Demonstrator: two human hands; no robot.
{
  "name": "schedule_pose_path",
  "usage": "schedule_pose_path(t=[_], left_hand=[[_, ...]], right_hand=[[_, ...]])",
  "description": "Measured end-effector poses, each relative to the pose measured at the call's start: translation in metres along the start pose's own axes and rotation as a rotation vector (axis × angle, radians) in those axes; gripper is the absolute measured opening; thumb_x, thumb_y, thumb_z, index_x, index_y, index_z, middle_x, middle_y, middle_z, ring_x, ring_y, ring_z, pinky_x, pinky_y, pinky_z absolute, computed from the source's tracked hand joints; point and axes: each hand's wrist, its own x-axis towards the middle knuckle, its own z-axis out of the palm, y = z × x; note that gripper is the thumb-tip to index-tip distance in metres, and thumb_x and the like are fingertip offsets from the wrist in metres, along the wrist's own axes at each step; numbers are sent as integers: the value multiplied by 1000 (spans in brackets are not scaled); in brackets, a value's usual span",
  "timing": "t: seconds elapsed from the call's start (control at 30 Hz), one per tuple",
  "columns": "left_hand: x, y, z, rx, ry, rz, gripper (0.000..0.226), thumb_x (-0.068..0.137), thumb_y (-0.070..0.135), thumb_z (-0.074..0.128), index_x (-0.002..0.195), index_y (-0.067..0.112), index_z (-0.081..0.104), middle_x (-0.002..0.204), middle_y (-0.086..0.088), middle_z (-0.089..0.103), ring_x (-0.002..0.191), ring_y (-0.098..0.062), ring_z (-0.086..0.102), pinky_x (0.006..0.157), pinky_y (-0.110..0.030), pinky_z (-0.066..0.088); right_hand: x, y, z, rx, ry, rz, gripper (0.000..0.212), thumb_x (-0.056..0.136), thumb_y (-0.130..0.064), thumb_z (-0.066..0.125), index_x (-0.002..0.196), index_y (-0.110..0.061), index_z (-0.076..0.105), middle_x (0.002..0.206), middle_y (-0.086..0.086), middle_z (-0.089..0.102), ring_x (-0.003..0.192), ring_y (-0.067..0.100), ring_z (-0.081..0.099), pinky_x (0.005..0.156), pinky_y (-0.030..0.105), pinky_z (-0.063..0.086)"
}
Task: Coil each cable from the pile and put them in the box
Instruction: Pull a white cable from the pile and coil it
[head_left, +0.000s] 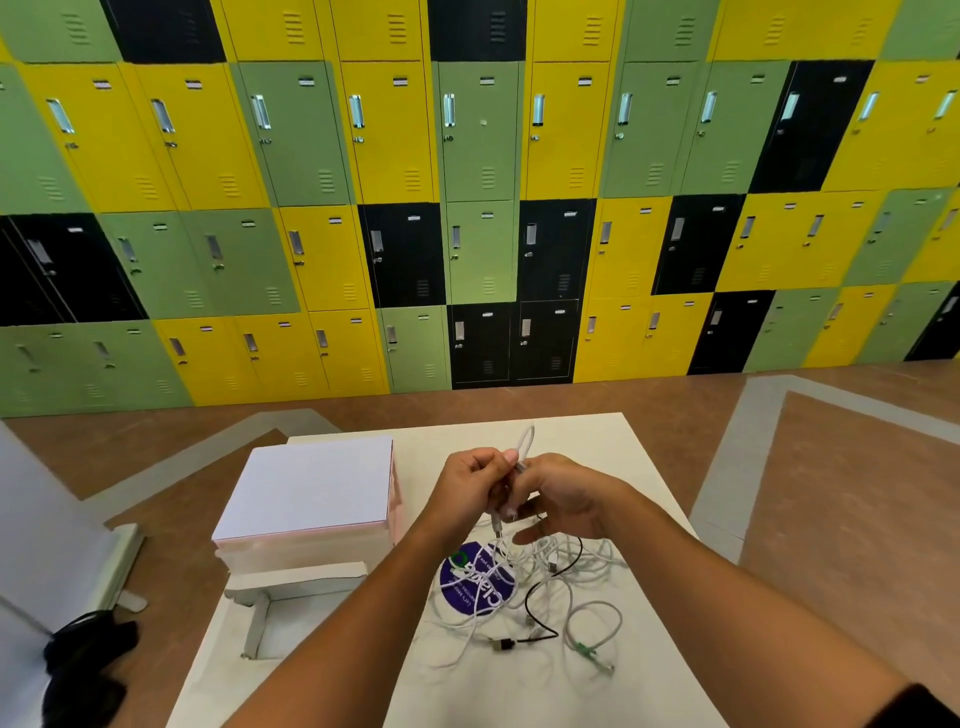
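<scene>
Beneath the pile of cables (550, 587) lies the pale bench (597, 452), which carries everything the task needs. Left of the pile stands a closed white carton (311, 488), and just nearer than it an open box (254, 623) with low walls. The left forearm hides part of the box's inside, and the part that shows holds no coiled cable.

Just above the far edge of the pile, the left hand (467, 488) and the right hand (566, 499) meet, both curled round one white cable (527, 441). A single narrow loop of it stands up beyond the fingers, and its loose tail hangs back down into the pile. Judging by that one loop, the coiling of this cable has only begun.

The pile itself looks large and tangled: several white leads, a black cable (530, 603) winding through its near side, and a pale lead with a green plug (587, 649) at its near right edge. A round purple disc (467, 592) lies under its left side. Most of the work seems left: finish this coil, box it, then take the others one by one.
</scene>
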Motion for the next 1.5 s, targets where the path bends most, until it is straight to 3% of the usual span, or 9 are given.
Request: schedule_pose_path(t=[0.37,0.57,0.77,0.87,0.97,1.1,1.2,1.33,1.5], left_hand=[[2,-7,-5,58,112,2,31,101,23,57,81,2,69,58,-4,58,50,-15,50,47,-24,43],[9,-8,-20,80,332,-35,31,102,26,56,80,5,66,54,-3,53,49,-17,50,41,-26,44],[13,-2,-42,49,346,-82,34,104,26,53,77,7,63,49,5,47,44,-10,44,45,-23,41],[12,2,-32,-111,350,-102,36,104,23,52,71,10,55,51,6,37,45,-11,34,46,-24,34],[12,10,-25,-163,350,-102,35,105,21,49,73,10,54,51,6,35,44,-9,31,47,-25,30],[13,19,-20,-131,286,-78,36,105,21,49,72,10,53,49,9,36,42,-6,33,45,-23,33],[11,22,-12,-139,250,-63,37,105,20,49,69,11,53,47,11,38,42,-5,34,44,-20,32],[9,21,-10,-215,211,-74,35,104,22,51,72,10,57,53,2,46,45,-9,41,43,-22,35],[7,20,-27,-97,168,-49,37,105,26,50,78,3,61,51,2,47,47,-12,43,52,-29,43]], right_hand=[[9,0,14,-42,159,-122,24,85,19,47,92,0,60,78,21,67,61,26,65,59,33,56],[-1,2,13,-165,-57,33,56,85,18,57,137,4,41,104,32,61,69,34,68,58,37,59],[-16,-6,-3,-432,-269,51,40,89,17,48,120,-4,61,85,17,66,66,26,68,59,32,58],[-18,-16,-7,-609,-238,88,33,86,15,52,102,-10,66,87,12,73,83,28,71,62,27,53],[-15,-24,3,-758,-143,72,37,87,10,47,108,-15,63,96,10,76,87,18,73,61,26,42],[-4,-19,10,-576,-92,28,47,90,2,58,133,-14,45,102,17,73,71,26,72,65,36,51],[1,-16,15,-363,-31,-71,33,97,-16,63,125,-7,49,93,17,69,67,29,71,64,36,56],[-1,-14,17,-184,24,-169,21,90,9,61,106,-5,60,83,18,67,65,29,70,79,48,60],[-11,-15,5,-245,-81,-144,37,90,15,54,122,-2,58,80,17,66,82,41,72,79,47,61]])
